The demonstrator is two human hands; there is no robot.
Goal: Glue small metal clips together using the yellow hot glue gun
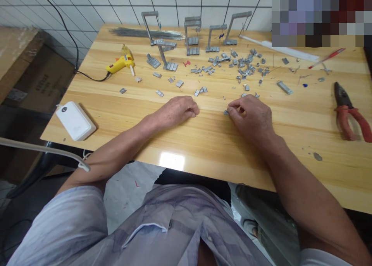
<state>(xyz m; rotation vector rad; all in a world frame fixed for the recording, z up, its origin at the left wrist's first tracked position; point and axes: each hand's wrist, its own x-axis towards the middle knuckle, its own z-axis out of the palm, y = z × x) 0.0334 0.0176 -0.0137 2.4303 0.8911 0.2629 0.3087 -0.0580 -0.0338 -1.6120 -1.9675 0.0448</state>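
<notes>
My left hand (176, 111) rests on the wooden table (203, 142) with its fingers curled under; nothing shows in it. My right hand (250, 114) lies to its right, fingertips pinched on a small grey metal piece (226, 112) that sits on the tabletop. Just beyond both hands lie several more small grey metal pieces (201, 90). A denser scatter of metal pieces (247, 62) sits farther back.
Several upright metal frames (192, 31) stand along the far edge beside a bundle of thin rods (145, 33). A yellow glue gun (120, 63) lies at the back left, a white box (74, 120) at the left edge, red-handled pliers (348, 111) at the right.
</notes>
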